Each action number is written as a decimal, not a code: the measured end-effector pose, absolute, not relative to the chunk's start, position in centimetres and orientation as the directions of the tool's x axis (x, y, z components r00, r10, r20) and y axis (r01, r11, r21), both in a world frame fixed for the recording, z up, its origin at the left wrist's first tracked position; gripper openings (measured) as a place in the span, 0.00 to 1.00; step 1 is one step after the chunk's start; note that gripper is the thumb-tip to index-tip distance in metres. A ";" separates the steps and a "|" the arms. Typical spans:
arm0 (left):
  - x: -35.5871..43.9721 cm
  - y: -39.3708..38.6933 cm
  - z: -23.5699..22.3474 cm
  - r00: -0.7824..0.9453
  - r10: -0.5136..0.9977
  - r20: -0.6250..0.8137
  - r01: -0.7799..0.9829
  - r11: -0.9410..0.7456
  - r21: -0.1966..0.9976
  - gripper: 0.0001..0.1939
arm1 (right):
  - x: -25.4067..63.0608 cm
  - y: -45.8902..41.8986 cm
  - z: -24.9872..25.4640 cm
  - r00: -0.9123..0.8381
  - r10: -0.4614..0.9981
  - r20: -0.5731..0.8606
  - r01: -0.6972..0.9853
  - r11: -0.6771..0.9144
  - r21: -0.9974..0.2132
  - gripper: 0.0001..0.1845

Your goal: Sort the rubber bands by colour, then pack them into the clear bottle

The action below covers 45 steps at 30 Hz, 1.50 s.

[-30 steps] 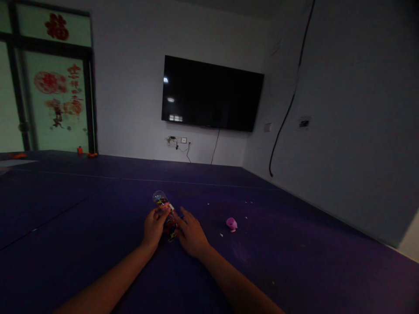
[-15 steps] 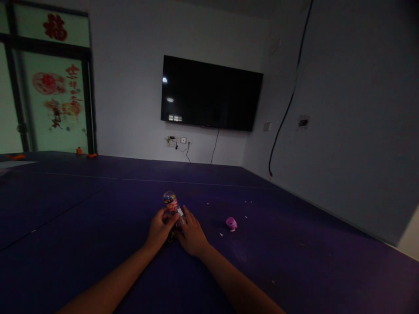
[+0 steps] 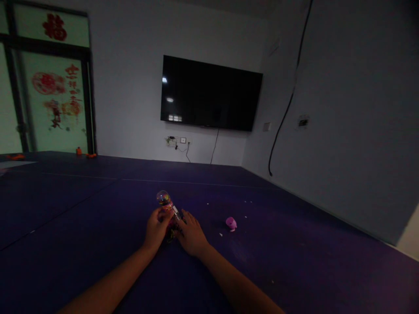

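Note:
A clear plastic bottle [image 3: 167, 205] with a colourful label lies tilted between my hands, its rounded end pointing up and to the left. My left hand [image 3: 156, 229] is closed around its left side, thumb across the label. At the lower end, my right hand [image 3: 192, 235] curls with thumb and fingers around the bottle, hiding that end. Under the hands, close to the floor, small dark and yellowish bits [image 3: 170, 237] show; I cannot make out what they are. To the right of my right hand lies a small pink cup-like piece [image 3: 231, 223], touched by neither hand.
The dark blue-purple surface [image 3: 98, 209] has small white scraps [image 3: 221, 234] scattered on it. Orange objects [image 3: 79, 151] stand by the glass door [image 3: 52, 96] at back left. A television [image 3: 211, 93] hangs on the far wall, and a black cable [image 3: 288, 107] hangs at the right.
The bottle has tipped further left, its rounded end shifting left. My left hand has moved slightly left with it; my right hand has barely moved.

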<state>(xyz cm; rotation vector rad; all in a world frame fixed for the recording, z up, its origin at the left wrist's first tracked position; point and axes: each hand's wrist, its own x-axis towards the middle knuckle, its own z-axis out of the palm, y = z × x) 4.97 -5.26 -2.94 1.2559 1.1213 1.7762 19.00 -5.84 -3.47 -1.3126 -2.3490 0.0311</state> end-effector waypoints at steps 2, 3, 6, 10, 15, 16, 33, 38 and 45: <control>4.9 -5.2 -3.0 -0.320 0.871 0.373 -0.034 -0.404 0.914 0.25 | 19.0 -5.8 -3.5 -0.448 0.814 0.370 0.805 0.547 -0.228 0.28; 4.9 -5.1 -3.0 -0.330 0.865 0.379 -0.020 -0.408 0.913 0.25 | 19.0 -5.7 -3.6 -0.447 0.813 0.372 0.805 0.547 -0.229 0.28; 4.7 -5.1 -2.9 -0.376 0.834 0.404 0.041 -0.420 0.907 0.24 | 19.1 -5.7 -3.8 -0.443 0.812 0.381 0.802 0.548 -0.236 0.26; 4.5 -5.1 -2.8 -0.408 0.812 0.417 0.085 -0.421 0.903 0.24 | 19.2 -5.6 -3.9 -0.440 0.803 0.403 0.802 0.553 -0.227 0.21; 4.6 -5.2 -2.7 -0.403 0.805 0.435 0.122 -0.424 0.898 0.24 | 19.0 -5.5 -3.7 -0.435 0.781 0.448 0.796 0.566 -0.215 0.16; 4.6 -5.2 -2.7 -0.400 0.804 0.441 0.133 -0.425 0.895 0.24 | 19.0 -5.5 -3.6 -0.428 0.778 0.460 0.794 0.567 -0.220 0.16; 4.0 -4.5 -3.4 -0.424 0.704 0.570 0.323 -0.471 0.821 0.28 | 19.4 -5.3 -3.4 -0.196 0.791 0.580 0.780 0.484 -0.397 0.17; 4.1 -4.6 -3.3 -0.377 0.702 0.605 0.370 -0.484 0.793 0.27 | 19.4 -5.2 -3.3 -0.271 0.802 0.532 0.749 0.523 -0.407 0.19; 4.2 -5.0 -2.9 -0.370 0.702 0.608 0.403 -0.468 0.786 0.28 | 19.6 -5.4 -3.0 -0.283 0.786 0.550 0.741 0.543 -0.395 0.20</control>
